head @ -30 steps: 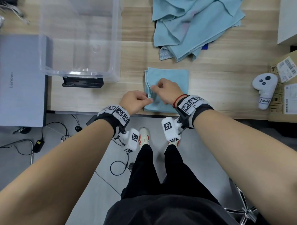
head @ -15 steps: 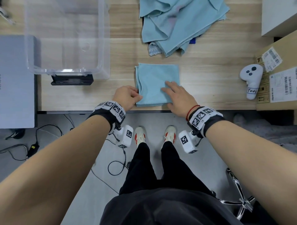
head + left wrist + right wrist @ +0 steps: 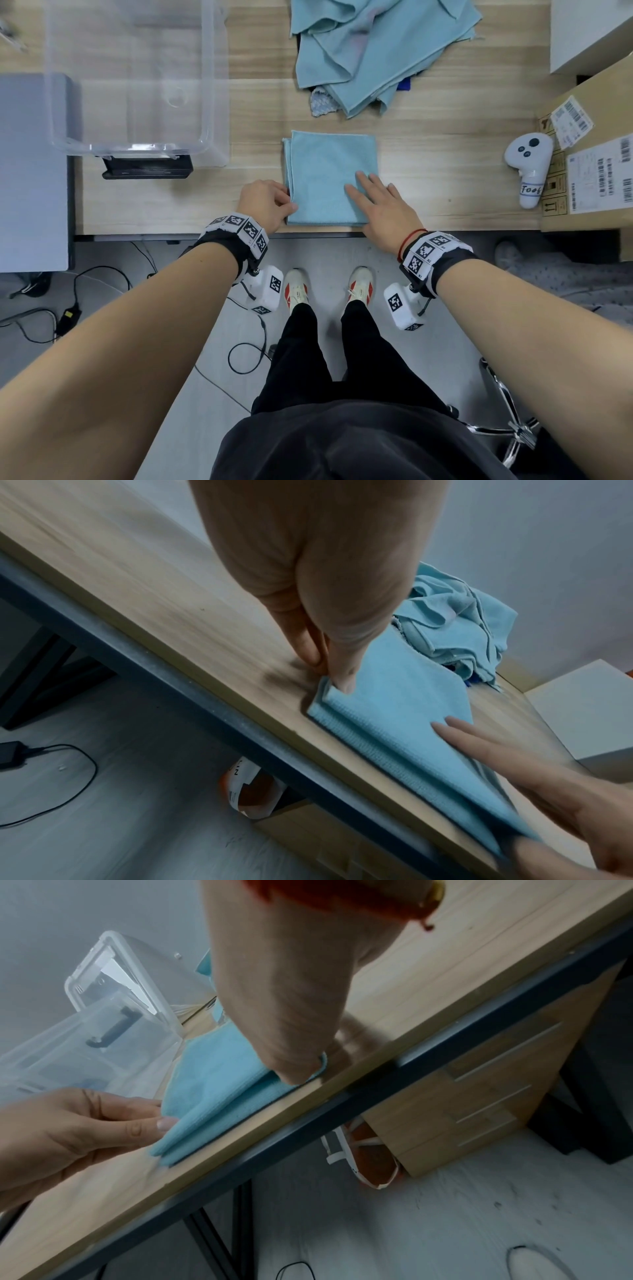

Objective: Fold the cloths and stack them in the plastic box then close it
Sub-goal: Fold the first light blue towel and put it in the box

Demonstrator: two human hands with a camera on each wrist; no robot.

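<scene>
A light blue cloth (image 3: 329,171), folded into a square, lies at the table's near edge. My left hand (image 3: 289,202) pinches its left edge near the front corner, thumb on top (image 3: 344,688). My right hand (image 3: 368,186) lies flat on the cloth's right front part with fingers straight. Across the table to the left stands the clear plastic box (image 3: 137,149), with no lid on it and nothing visible inside. A loose pile of blue cloths (image 3: 370,51) sits behind the folded one. The right wrist view shows the cloth (image 3: 212,1074) between both hands and the box (image 3: 103,1031) beyond.
A black latch part (image 3: 147,168) lies in front of the box. A grey laptop (image 3: 30,171) sits at the far left. On the right are a white controller (image 3: 529,168) and a cardboard box (image 3: 589,164). Bare wood separates the cloth from the controller.
My right hand has left the cloth's left edge, slid rightward over it and flattened out. The left hand has stayed pinching the left edge.
</scene>
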